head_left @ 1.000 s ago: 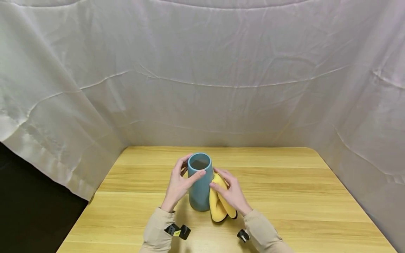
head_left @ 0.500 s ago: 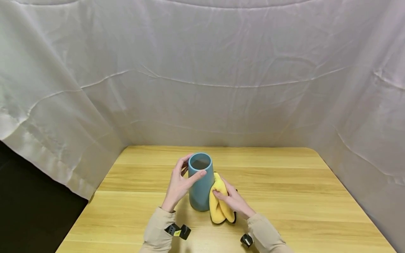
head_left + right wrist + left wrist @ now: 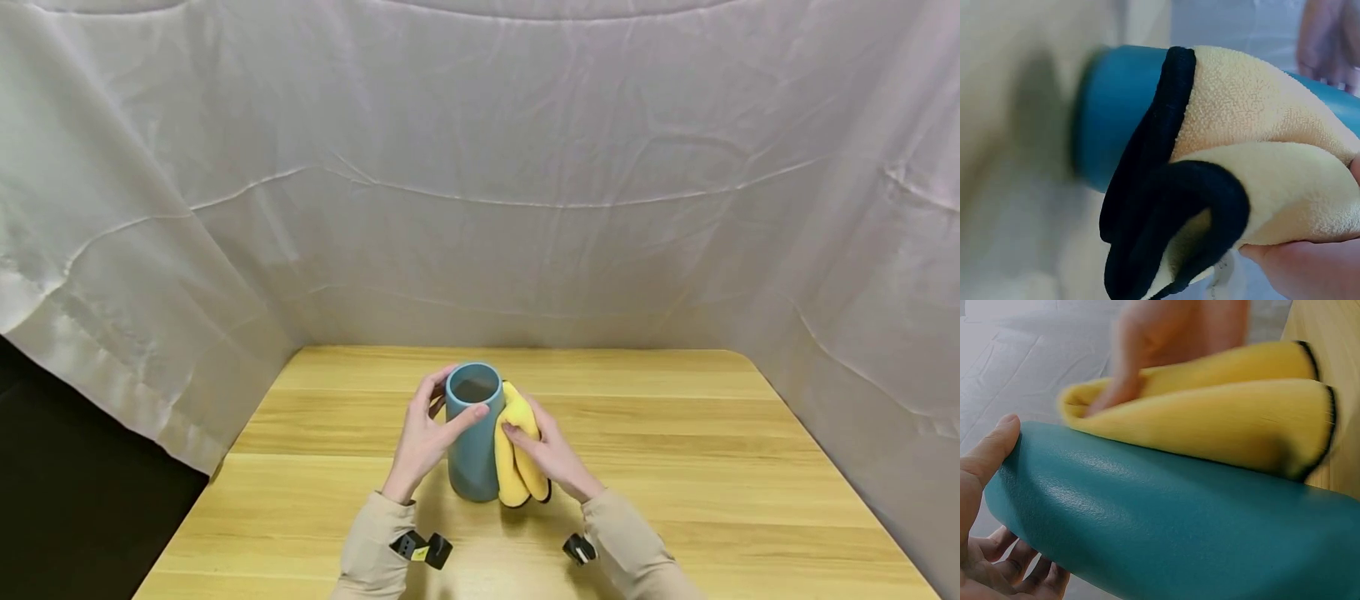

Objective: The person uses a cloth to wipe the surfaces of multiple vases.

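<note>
A tall blue-teal vase (image 3: 471,458) with a round open mouth stands upright on the wooden table. My left hand (image 3: 422,435) grips it near the rim, thumb across the front and fingers around the far left side. In the left wrist view the smooth wall of the vase (image 3: 1147,506) fills the lower half. My right hand (image 3: 551,450) holds a folded yellow cloth (image 3: 517,450) against the vase's right side. Black edging shows on the cloth (image 3: 1235,100) in the right wrist view, where it overlaps the vase wall. Most of the right fingers are hidden behind the cloth.
The light wooden table (image 3: 712,467) extends to both sides of the vase. Pale grey curtains (image 3: 525,250) hang behind it and at the sides. Each wrist carries a small black camera, such as the left camera (image 3: 438,551).
My right hand slid the yellow cloth down along the vase's side, then back up towards the rim. The left hand and the vase have stayed in place.
</note>
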{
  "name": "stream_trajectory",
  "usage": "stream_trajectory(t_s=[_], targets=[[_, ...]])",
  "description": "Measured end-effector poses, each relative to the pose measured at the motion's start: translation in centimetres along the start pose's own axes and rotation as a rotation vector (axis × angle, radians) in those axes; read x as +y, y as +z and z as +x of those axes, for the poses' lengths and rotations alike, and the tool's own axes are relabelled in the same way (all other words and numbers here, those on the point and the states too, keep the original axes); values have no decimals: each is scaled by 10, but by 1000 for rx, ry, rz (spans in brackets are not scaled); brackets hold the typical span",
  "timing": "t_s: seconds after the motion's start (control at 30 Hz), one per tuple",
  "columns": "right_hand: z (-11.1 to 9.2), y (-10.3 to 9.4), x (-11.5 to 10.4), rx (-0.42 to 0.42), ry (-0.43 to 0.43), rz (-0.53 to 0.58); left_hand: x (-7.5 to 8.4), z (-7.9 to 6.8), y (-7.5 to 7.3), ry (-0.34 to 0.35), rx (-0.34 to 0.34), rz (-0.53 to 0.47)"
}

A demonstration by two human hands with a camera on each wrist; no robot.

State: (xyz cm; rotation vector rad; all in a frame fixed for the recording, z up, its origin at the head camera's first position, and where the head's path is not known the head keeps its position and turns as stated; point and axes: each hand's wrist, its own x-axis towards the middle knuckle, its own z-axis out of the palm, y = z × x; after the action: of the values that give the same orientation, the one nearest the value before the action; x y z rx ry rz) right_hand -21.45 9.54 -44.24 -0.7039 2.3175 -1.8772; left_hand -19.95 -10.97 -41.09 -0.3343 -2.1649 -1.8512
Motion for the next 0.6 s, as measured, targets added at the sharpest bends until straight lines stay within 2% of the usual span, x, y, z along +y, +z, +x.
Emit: stream_trajectory(t_s=[0.17, 0.23, 0.43, 0.6], targets=[[10, -7, -23, 30, -122, -6, 0, 0, 0, 7, -2, 11], [13, -10, -29, 44, -145, -8, 0, 0, 0, 8, -2, 13], [19, -20, -35, 49, -156, -70, 0, 0, 0, 8, 4, 12], [21, -24, -33, 15, -130, -91, 1, 0, 0, 6, 3, 13]])
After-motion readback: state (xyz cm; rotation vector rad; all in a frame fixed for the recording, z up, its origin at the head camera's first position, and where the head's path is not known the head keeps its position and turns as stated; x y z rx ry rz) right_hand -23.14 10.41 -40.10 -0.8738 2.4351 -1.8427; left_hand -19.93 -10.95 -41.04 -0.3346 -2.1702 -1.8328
